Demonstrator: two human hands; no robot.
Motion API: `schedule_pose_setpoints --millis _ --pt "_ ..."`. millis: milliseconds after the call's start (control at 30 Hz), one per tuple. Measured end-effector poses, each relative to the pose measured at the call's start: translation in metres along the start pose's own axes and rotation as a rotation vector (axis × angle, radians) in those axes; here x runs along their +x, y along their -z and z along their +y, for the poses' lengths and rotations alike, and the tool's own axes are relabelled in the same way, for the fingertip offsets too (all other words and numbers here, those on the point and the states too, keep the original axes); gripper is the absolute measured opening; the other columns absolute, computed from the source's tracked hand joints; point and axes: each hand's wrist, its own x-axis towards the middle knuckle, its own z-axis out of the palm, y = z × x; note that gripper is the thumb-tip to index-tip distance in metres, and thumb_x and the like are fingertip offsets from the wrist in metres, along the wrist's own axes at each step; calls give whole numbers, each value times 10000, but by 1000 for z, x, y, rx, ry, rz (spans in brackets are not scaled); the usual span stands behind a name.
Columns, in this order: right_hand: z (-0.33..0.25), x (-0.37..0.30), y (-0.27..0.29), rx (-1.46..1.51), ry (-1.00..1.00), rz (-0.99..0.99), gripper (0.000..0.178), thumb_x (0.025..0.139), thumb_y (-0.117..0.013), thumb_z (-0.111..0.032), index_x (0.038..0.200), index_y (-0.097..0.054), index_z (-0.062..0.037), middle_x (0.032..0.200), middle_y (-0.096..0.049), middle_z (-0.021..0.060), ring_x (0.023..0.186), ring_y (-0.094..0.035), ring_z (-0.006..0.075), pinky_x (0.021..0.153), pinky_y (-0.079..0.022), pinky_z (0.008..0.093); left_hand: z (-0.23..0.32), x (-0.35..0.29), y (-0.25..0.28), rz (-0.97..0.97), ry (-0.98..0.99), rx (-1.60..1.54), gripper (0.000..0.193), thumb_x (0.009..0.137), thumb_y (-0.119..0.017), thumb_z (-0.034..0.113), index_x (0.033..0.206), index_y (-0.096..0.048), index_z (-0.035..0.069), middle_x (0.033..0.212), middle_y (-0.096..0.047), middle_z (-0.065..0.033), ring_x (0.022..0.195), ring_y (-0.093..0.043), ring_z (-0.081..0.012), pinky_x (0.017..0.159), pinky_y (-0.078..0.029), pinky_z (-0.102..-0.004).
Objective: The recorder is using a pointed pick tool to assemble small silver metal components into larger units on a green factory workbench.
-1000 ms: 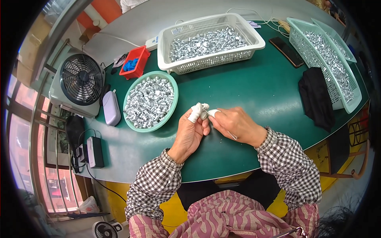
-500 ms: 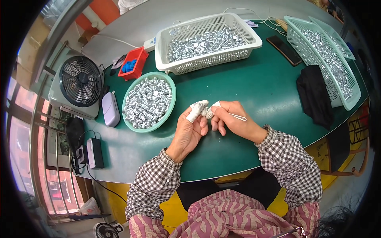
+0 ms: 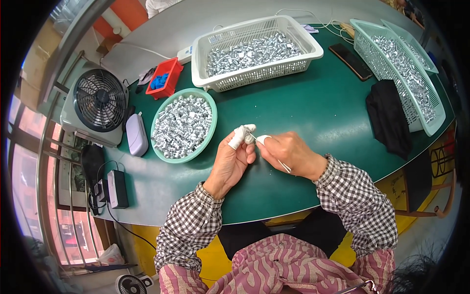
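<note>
My left hand (image 3: 232,158) is over the green table, with white coverings on its thumb and fingertips. Its thumb and finger are pinched on a small silvery metal part (image 3: 251,133), mostly hidden by the fingertips. My right hand (image 3: 293,154), also with a white covering on a fingertip, grips slim metal tweezers (image 3: 284,166). Their tip meets the part at my left fingertips, while the back end sticks out below my right palm. Left of my hands stands a round light-green bowl (image 3: 214,122) heaped with small silvery metal parts (image 3: 182,128).
At the back is a white basket (image 3: 254,73) of metal parts; green baskets (image 3: 431,128) of them stand at the right. A phone (image 3: 350,61) and black cloth (image 3: 389,117) lie nearby. On the left are a red bin (image 3: 171,83), purple case (image 3: 137,134) and fan (image 3: 100,100).
My right hand has turned, so the tweezers' back end now points more downward and toward me. My left hand stays nearly in place, still pinching the part.
</note>
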Motion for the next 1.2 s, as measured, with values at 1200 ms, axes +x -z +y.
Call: schedule_pose_setpoints --millis 1200 --pt "7 5 12 835 -592 424 273 962 -386 -217 928 -512 23 838 -606 95 679 -599 135 618 -506 251 4 2 9 0 30 -57 252 899 -515 232 1054 -535 34 780 -538 -1 606 -475 -70 467 -416 -186"
